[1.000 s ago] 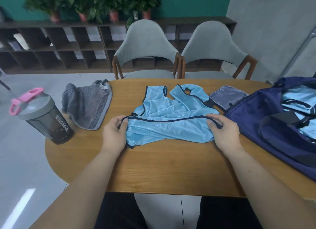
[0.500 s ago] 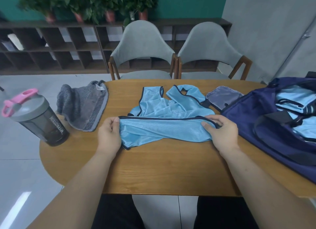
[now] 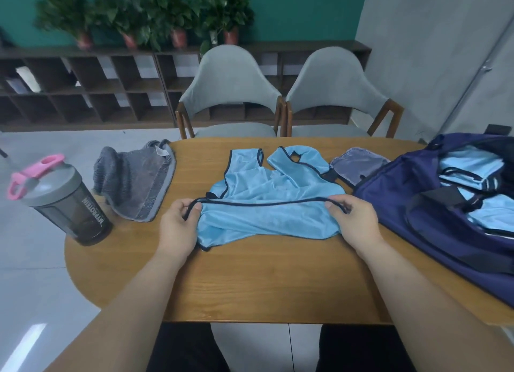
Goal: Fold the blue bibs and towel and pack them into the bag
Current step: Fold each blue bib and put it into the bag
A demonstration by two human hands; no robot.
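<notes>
OK, your left hand [image 3: 178,227] and right hand [image 3: 354,221] each pinch the dark hem of the blue bib [image 3: 267,204], folded mid-table [image 3: 250,282]. Towel [image 3: 136,179] lies far-left; the open bag [image 3: 434,204] with folded bibs sits right.

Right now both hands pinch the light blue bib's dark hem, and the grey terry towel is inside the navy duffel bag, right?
No: the head view shows the grey terry towel lying on the wooden table, outside the navy duffel bag. The rest stands.
</notes>
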